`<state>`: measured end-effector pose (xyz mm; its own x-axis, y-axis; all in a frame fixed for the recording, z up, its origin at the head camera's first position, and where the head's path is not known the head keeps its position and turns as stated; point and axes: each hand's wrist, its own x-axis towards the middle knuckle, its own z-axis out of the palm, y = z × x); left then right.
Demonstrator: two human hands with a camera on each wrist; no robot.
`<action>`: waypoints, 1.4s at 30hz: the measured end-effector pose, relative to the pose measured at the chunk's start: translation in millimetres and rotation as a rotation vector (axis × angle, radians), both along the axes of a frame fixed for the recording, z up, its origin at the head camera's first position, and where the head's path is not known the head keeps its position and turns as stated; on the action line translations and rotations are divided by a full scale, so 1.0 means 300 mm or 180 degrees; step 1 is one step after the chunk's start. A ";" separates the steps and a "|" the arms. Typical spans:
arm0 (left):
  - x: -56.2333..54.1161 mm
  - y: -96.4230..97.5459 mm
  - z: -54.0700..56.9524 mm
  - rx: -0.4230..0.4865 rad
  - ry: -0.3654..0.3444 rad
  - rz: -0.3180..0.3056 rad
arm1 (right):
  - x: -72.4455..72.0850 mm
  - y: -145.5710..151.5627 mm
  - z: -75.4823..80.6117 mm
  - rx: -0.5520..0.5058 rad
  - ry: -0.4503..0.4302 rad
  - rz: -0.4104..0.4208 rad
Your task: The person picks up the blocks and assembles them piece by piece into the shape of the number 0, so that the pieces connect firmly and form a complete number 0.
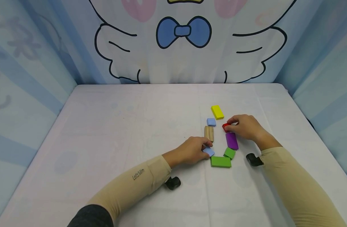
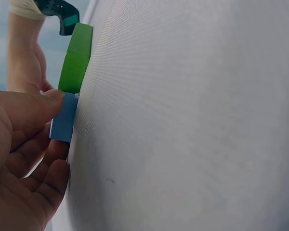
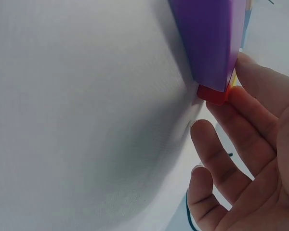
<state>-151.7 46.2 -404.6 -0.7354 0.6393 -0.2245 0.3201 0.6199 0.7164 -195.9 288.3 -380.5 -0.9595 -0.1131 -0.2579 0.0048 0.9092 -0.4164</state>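
My left hand (image 1: 193, 150) pinches a light blue block (image 1: 208, 151) between thumb and fingers, low on the white cloth. This block (image 2: 63, 118) sits against a green block in the left wrist view. My right hand (image 1: 246, 126) holds a small red block (image 1: 225, 127) at the far end of the purple block (image 1: 232, 141); in the right wrist view the red block (image 3: 213, 94) is partly hidden behind the purple one. A long green block (image 1: 220, 162) and a smaller green block (image 1: 229, 153) lie between the hands at the near end.
A wooden block (image 1: 209, 133), another light blue block (image 1: 211, 122) and a yellow block (image 1: 217, 112) continue the left side of the loop of blocks. White cloth (image 1: 128, 126) covers the table. Printed curtains (image 1: 187, 63) hang behind it and at both sides.
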 end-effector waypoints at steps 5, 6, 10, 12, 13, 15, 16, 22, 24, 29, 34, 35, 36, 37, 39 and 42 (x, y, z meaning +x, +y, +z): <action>0.000 -0.002 -0.001 0.0009 0.0038 -0.0024 | 0.001 0.003 -0.001 -0.0011 0.0041 0.0030; 0.000 -0.002 -0.002 0.0011 0.0041 -0.0028 | 0.002 0.003 -0.002 -0.0012 0.0041 0.0029; -0.002 -0.003 -0.006 0.0027 0.0051 -0.0036 | 0.003 0.002 -0.002 -0.0011 0.0019 0.0015; -0.002 -0.002 -0.008 0.0034 0.0047 -0.0034 | 0.004 0.001 -0.002 -0.0006 0.0014 0.0018; -0.003 -0.002 -0.009 0.0036 0.0046 -0.0034 | 0.005 0.001 -0.002 -0.0005 0.0013 0.0021; -0.003 -0.002 -0.009 0.0040 0.0034 -0.0031 | 0.005 0.000 -0.002 -0.0006 0.0015 0.0030; -0.003 -0.002 -0.009 0.0040 0.0031 -0.0030 | 0.006 -0.001 -0.002 -0.0003 0.0018 0.0034; -0.004 -0.001 -0.008 0.0047 0.0023 -0.0037 | 0.010 -0.003 -0.001 0.0011 0.0027 0.0037; -0.005 -0.001 -0.007 0.0045 0.0028 -0.0044 | 0.012 -0.005 0.001 0.0008 0.0019 0.0038; -0.005 -0.002 -0.008 0.0032 0.0043 -0.0055 | 0.017 -0.010 0.007 -0.0009 -0.0020 0.0041; -0.004 -0.003 -0.006 0.0041 0.0028 -0.0054 | 0.019 -0.011 0.008 -0.0004 -0.0034 0.0040; -0.004 -0.003 -0.005 0.0041 0.0026 -0.0053 | 0.019 -0.011 0.008 -0.0002 -0.0033 0.0043; -0.003 -0.004 -0.005 0.0041 0.0026 -0.0053 | 0.018 -0.012 0.007 -0.0001 -0.0032 0.0042; -0.003 -0.004 -0.005 0.0042 0.0024 -0.0053 | 0.018 -0.012 0.007 0.0002 -0.0031 0.0046; -0.003 -0.005 -0.005 0.0043 0.0022 -0.0052 | 0.018 -0.012 0.007 0.0007 -0.0024 0.0056; -0.004 -0.005 -0.006 0.0045 0.0021 -0.0050 | 0.017 -0.012 0.007 0.0008 -0.0020 0.0065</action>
